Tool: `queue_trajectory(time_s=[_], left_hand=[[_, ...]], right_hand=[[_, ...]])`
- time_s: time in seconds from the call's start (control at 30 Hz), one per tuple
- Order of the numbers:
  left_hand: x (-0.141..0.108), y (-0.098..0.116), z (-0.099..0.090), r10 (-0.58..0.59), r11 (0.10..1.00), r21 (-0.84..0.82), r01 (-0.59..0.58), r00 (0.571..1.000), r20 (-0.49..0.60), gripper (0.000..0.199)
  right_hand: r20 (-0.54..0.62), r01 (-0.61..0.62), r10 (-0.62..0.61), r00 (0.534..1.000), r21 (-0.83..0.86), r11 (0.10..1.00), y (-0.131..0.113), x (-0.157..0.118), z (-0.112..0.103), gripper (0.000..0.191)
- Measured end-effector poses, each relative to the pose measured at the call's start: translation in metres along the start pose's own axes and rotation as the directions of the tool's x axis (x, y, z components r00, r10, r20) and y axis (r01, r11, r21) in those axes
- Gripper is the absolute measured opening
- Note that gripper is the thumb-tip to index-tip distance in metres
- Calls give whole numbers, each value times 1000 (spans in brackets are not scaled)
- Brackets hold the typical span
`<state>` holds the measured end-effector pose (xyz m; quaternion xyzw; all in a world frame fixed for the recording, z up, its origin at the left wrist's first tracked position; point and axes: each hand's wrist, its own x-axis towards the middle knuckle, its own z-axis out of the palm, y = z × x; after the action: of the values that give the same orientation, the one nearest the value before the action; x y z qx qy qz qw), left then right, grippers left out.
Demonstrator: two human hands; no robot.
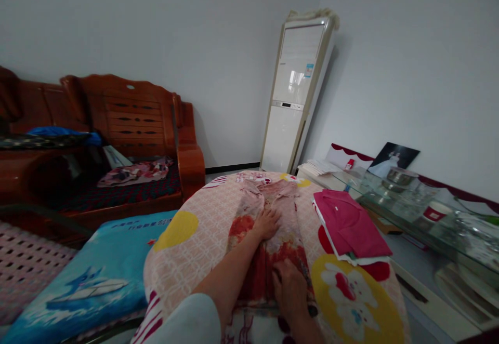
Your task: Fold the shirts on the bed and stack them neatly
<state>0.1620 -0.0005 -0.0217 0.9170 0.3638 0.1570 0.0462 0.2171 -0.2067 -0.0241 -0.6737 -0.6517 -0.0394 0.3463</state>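
A short-sleeved shirt, pale pink at the collar and mottled rust-red lower down, lies spread out on a round table. Its collar points away from me and a front opening runs down the middle. My left hand rests flat on the upper front of it, fingers stretched out. Lower down, beside the front opening, my right hand is curled with its fingers bent onto the cloth near the hem. Its fingertips are partly hidden. To the right lies a folded stack of clothes with a magenta garment on top.
A patterned tablecloth covers the table. On the right stands a glass-topped cabinet with a paper cup and a photo. Left are a blue cushion and a wooden sofa. An air conditioner stands behind.
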Motion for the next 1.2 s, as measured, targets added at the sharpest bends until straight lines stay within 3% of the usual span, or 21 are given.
queue_trajectory(time_s=[0.13,0.23,0.33,0.43,0.5,0.6,0.7,0.83,0.93,1.07,1.2], left_hand=[[-16,4,-15,-57,995,-80,63,996,72,53],[-40,7,-37,-23,981,-188,39,996,84,53],[-76,11,-62,-51,957,-280,71,996,78,29],[-112,16,-84,1,935,-348,71,980,200,13],[-132,19,-94,98,929,-370,26,945,312,15],[-152,27,-103,148,953,-301,-26,909,391,38],[-164,38,-107,136,980,-188,-68,916,377,55],[-174,56,-108,119,993,-61,-104,927,355,58],[-183,68,-103,130,990,13,-142,937,323,53],[-192,83,-85,107,978,143,-149,957,269,27],[-193,83,-74,55,975,199,-101,973,226,24]], right_hand=[[119,-6,3,993,23,1000,5,1,-9,16],[216,5,-5,976,1,1000,5,-1,-28,10],[360,24,-31,933,24,999,4,-6,-52,5],[496,71,-99,863,75,995,4,-11,-70,8],[537,119,-132,833,60,991,4,-13,-75,17],[552,177,-154,819,11,984,2,-14,-72,31],[567,225,-161,808,-45,973,0,-14,-67,36],[575,255,-164,802,-81,963,-4,-14,-67,32],[566,239,-155,810,-78,968,-7,-15,-70,34],[557,251,-148,817,-112,961,-8,-16,-69,33],[557,282,-152,816,-155,947,-7,-17,-64,33]])
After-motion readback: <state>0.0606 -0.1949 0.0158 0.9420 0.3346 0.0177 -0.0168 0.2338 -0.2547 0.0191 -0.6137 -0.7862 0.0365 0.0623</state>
